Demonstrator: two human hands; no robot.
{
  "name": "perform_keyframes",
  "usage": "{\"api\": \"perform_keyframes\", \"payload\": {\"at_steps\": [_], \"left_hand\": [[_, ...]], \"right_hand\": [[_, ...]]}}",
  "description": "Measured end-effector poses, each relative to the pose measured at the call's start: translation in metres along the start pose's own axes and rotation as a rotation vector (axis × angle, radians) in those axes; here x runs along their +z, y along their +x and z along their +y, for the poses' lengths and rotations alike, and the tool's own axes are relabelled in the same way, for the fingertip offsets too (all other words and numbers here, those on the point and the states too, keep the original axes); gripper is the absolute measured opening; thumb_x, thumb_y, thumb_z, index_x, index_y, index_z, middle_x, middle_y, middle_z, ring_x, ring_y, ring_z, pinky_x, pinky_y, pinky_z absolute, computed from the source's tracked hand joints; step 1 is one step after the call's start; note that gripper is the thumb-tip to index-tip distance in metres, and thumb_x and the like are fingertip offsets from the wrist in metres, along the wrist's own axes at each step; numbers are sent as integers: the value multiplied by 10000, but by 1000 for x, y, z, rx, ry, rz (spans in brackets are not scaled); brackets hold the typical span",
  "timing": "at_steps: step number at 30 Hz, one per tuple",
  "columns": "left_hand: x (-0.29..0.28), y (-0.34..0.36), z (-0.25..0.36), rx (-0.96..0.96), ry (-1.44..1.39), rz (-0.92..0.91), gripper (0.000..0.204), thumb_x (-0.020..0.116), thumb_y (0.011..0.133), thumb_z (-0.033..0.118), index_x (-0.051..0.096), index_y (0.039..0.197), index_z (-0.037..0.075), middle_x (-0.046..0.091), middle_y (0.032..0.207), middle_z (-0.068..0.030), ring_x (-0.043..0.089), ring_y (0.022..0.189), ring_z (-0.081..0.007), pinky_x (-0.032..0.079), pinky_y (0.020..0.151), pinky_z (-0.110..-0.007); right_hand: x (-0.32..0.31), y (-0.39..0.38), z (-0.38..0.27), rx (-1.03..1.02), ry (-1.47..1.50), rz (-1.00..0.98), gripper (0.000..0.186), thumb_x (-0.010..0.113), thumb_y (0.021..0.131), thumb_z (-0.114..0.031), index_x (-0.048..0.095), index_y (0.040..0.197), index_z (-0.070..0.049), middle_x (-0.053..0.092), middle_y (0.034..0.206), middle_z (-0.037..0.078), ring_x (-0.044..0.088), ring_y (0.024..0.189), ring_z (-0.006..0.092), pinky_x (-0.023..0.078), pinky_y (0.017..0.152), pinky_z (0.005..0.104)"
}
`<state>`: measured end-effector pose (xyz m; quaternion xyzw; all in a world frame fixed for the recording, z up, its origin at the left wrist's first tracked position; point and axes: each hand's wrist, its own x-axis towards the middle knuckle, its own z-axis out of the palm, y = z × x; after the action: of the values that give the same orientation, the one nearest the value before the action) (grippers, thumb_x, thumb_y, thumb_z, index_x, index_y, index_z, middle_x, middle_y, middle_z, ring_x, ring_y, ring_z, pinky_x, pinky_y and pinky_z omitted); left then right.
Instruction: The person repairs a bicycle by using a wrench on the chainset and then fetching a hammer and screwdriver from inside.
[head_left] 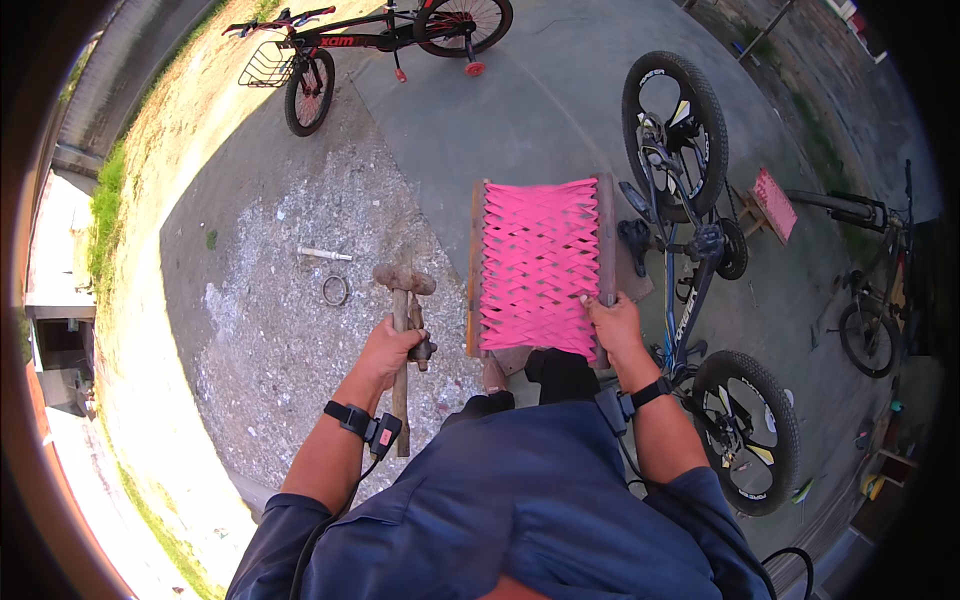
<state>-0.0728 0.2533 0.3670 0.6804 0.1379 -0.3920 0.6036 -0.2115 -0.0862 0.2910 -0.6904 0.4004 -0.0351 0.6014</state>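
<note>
My left hand (pixel 390 347) is closed round the wooden handle of a hammer (pixel 404 280), its rusty-looking head pointing away from me. A second short, dark tool (pixel 422 348) is in the same grip; its exact kind is unclear. At the centre stands a stool (pixel 540 265) with a seat of woven bright pink bands between two wooden rails. My right hand (pixel 614 325) grips the near end of its right rail, the thumb on the pink weave. The stool's legs are mostly hidden below the seat.
On the rough concrete to the left lie a pale, slim stick-like tool (pixel 325 254) and a round ring (pixel 335 290). A blue-and-black bicycle (pixel 680 310) is close on the right, with a smaller pink-topped stool (pixel 772 205) beyond it. Another bicycle (pixel 370 40) with a basket stands at the far side.
</note>
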Motion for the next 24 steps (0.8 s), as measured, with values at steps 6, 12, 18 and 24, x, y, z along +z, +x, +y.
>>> {"api": "perform_keyframes", "payload": {"at_steps": [6,12,18,24], "left_hand": [[2,103,94,33,9,13,191,592,856,23,486,1012,-4,629,797,-132,658,656,-219,514,460,-314],[13,211,175,-14,102,5,209,595,848,23,480,1020,-5,621,799,-122,666,673,-230,526,472,-322],[24,301,231,-113,258,23,174,606,843,23,499,979,5,619,802,-108,667,703,-229,540,528,-331],[30,443,281,-74,452,-154,180,618,842,21,523,995,9,611,834,-62,617,728,-150,506,648,-290]], "right_hand": [[49,94,-58,88,189,45,305,741,824,-132,579,1032,22,630,856,26,563,734,89,483,654,255],[102,229,-24,-28,-151,152,404,770,768,-216,617,1041,39,679,853,94,626,768,145,507,696,302],[112,294,-70,173,-113,89,478,733,735,-365,645,1006,19,673,868,215,657,843,370,508,753,431],[152,354,-48,223,-348,84,455,759,704,-337,645,980,6,670,817,213,668,787,354,517,695,407]]}}
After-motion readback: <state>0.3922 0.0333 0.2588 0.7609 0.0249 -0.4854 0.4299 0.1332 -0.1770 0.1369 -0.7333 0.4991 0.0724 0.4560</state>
